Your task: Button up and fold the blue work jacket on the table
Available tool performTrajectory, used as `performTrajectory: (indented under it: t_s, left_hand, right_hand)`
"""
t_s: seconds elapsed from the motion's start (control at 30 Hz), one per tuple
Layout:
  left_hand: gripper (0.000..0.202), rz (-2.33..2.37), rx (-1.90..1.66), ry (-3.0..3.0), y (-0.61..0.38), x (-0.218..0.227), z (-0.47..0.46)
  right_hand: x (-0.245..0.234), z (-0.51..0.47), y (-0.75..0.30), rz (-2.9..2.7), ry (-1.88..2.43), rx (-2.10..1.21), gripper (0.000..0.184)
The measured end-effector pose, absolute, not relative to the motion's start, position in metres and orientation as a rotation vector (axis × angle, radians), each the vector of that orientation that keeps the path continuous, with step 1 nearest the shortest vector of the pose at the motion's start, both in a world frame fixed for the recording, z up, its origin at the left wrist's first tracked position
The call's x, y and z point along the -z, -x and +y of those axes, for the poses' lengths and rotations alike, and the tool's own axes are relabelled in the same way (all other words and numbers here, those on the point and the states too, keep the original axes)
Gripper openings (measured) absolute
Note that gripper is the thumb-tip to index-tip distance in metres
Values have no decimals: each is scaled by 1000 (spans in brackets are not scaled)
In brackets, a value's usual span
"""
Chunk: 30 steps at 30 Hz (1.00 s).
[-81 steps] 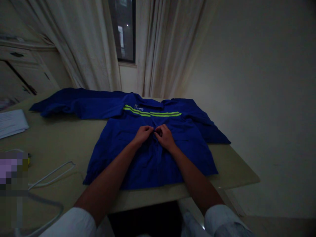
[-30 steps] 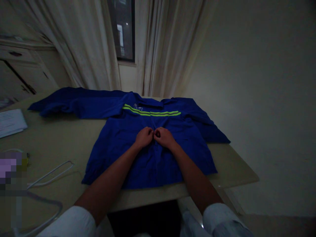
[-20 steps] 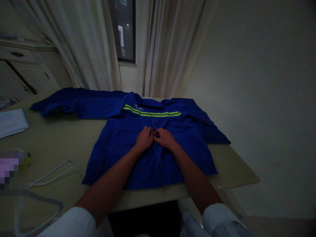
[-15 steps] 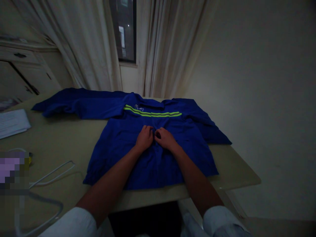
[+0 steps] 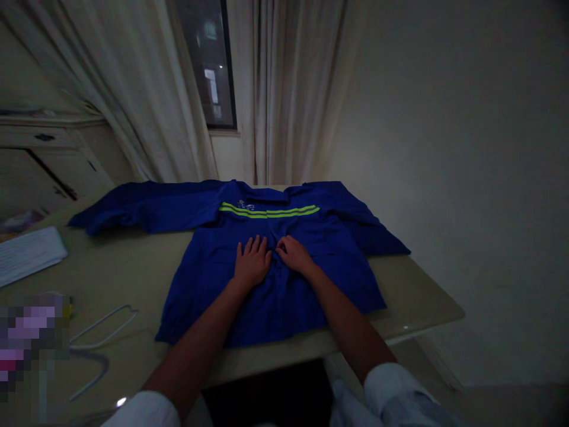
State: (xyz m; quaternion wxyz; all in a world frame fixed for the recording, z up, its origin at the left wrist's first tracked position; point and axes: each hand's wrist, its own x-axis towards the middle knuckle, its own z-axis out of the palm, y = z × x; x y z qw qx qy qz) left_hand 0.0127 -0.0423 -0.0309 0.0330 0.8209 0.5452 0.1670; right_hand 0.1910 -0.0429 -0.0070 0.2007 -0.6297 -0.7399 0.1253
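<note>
A blue work jacket with two yellow-green stripes across the chest lies spread front-up on a beige table. Its left sleeve stretches out to the left. My left hand lies flat on the jacket's front near the middle seam, fingers stretched out. My right hand rests beside it on the seam with its fingers curled down on the cloth; whether it pinches the fabric is hard to see in the dim light.
A white wire hanger lies on the table at the left, near a stack of papers. Curtains and a dark window stand behind the table. The table's right edge drops off beside a bare wall.
My left hand has opened from a curled grip at the seam and now lies flat on the jacket. The camera has tilted slightly, so the jacket sits lower in view.
</note>
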Motion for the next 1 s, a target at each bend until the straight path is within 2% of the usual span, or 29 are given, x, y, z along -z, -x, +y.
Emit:
performTrajectory:
  t_s: [0.23,0.43,0.53,0.63,0.7,0.8,0.87,1.0]
  left_hand:
    - [67,1685,-352,-2598,-4,35,-89]
    - [69,1698,-262,-2614,4,34,-117]
    - [61,1658,-231,-2650,2,19,-102]
    - [41,1705,-204,-2654,-6,0,-69]
    - [35,1806,-186,-2606,-14,-6,-44]
    - [34,1877,-328,-2591,-25,0,-15]
    - [36,1752,-456,-2632,-27,11,-4]
    - [45,1441,-497,-2584,-20,31,9]
  right_hand:
    - [-14,-36,-177,-2088,2037,-383,30]
    - [-7,-30,-168,-2020,2027,-235,18]
    - [6,-26,-177,-1908,1950,-284,25]
    - [15,-22,-185,-1883,1861,-355,15]
    - [16,-21,-187,-1868,1862,-364,16]
    - [14,-22,-190,-1823,1884,-296,24]
    - [11,-25,-191,-1758,1914,-217,29]
    - [9,-27,-188,-1786,1948,-140,17]
